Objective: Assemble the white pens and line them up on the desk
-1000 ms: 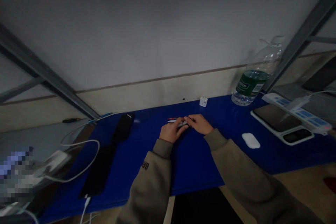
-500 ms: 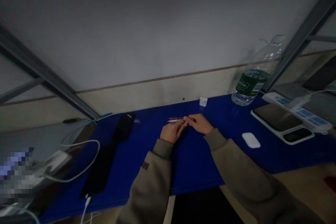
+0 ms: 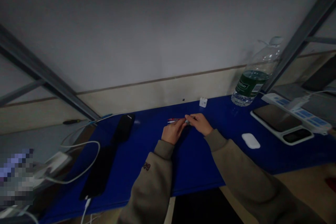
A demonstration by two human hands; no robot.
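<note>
Blue tabletop, grey wall behind: both hands pinch a small grey object.

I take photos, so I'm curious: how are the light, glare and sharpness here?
All in the head view: dim light, the plain grey wall darkest toward the top; faint glare on the glossy blue tabletop; blocky pixelation at lower left; grey metal posts leaning outward, perhaps lens distortion; a small greyish item at the bare right hand unclear.
</note>
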